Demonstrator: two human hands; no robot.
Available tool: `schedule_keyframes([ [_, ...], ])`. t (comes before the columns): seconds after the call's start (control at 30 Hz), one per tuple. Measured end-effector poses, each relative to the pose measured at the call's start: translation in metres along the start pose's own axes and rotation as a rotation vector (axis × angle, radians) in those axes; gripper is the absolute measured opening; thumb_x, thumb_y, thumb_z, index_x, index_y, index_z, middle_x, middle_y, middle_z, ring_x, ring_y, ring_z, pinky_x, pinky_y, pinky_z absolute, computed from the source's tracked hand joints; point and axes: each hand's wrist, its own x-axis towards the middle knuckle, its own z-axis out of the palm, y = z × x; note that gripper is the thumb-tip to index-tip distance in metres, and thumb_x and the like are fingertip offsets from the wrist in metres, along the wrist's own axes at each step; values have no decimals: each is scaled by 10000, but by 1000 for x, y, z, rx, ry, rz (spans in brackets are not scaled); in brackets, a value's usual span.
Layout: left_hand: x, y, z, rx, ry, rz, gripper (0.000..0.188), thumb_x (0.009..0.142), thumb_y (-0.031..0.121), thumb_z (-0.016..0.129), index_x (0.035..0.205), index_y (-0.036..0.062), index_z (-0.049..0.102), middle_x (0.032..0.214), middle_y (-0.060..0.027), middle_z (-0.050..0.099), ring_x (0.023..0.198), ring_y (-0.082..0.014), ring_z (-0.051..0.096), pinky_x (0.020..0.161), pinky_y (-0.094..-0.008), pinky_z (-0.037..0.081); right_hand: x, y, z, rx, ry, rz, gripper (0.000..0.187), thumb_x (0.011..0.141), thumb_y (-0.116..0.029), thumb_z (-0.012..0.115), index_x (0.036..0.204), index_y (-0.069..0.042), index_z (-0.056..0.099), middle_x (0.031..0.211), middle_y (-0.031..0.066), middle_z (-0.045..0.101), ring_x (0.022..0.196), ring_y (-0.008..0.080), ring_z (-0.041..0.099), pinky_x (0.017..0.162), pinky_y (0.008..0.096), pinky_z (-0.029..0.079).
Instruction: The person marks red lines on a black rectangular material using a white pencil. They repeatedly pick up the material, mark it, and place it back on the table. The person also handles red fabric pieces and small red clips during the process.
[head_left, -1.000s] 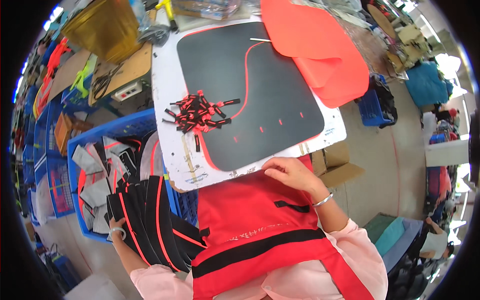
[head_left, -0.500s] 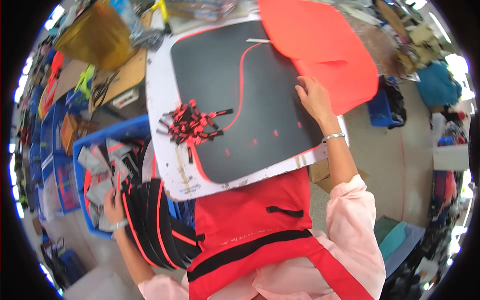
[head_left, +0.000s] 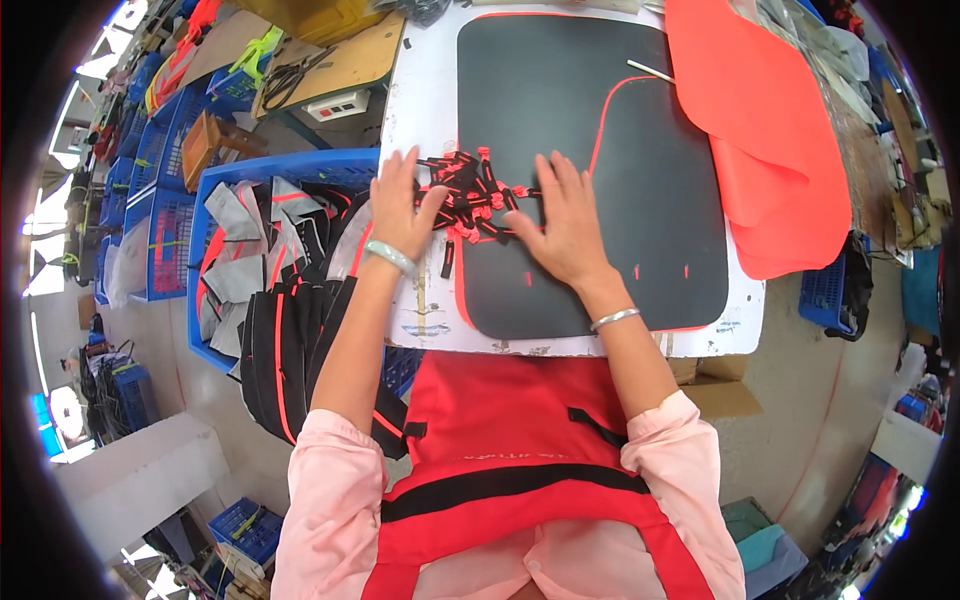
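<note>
Bright, even light across the frame centre; colours saturated, no strong cast shadows. Soft, short shadows sit under the left hand [head_left: 400, 205] and right hand [head_left: 563, 218] on the white board [head_left: 425, 90]. Blown-out glare at the left edge and lower left, another bright patch at the far right edge. Heavy fisheye bending: straight edges curve toward the rim, black vignette in all corners. Centre sharp; the rim goes soft and smeared, small things there unreadable. No motion blur on the hands.

Matt black mat [head_left: 600, 150] on scuffed white table [head_left: 425, 110]; small black-and-red fabric tabs [head_left: 470, 195]; smooth orange sheet [head_left: 770, 130]; blue plastic crate [head_left: 290, 165].
</note>
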Motion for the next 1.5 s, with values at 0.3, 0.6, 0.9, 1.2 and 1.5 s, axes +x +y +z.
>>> schedule_keyframes([
  [0.3, 21, 10, 12, -24, -50, 78, 517, 988, 378, 383, 1418, 94, 423, 1457, -201, 402, 1381, -422, 297, 1137, -535, 174, 38, -29, 42, -31, -78, -136, 786, 823, -495, 652, 1432, -74, 391, 1442, 293, 336, 1335, 440, 336, 1122, 559, 213],
  [0.6, -42, 43, 4, -263, 100, -107, 435, 1004, 208, 308, 1333, -4, 497, 1388, -181, 491, 1347, -396, 375, 1141, -523, 172, 22, -49, 62, 146, -80, -188, 491, 907, -319, 569, 1295, -22, 514, 1300, 233, 504, 1225, 429, 446, 1067, 541, 305],
  [0.9, -20, 98, 9, -1267, 771, -592, 199, 856, 156, 634, 1043, 95, 663, 1022, -21, 644, 905, -258, 615, 824, -379, 475, 16, -101, 82, 912, 18, 334, 331, 984, -210, 498, 1206, 16, 591, 1161, 150, 633, 1083, 276, 598, 949, 373, 454],
  [1.2, -13, 118, -8, -1048, 398, -467, 246, 985, 72, 477, 1189, -17, 582, 1339, -146, 533, 1240, -218, 495, 1071, -346, 368, 28, -99, 55, 1804, 99, 953, 327, 1026, -205, 467, 1236, 20, 581, 1158, 82, 632, 1017, 112, 590, 875, 235, 484],
  [1.5, 227, 199, -50, -937, 526, 410, 264, 936, 22, 519, 1195, -4, 563, 1275, -154, 563, 1190, -269, 540, 1039, -377, 398, 243, -60, -92, 794, 539, 7, 391, 1037, -285, 391, 1139, 16, 618, 1125, 95, 645, 1043, 179, 592, 909, 295, 442],
])
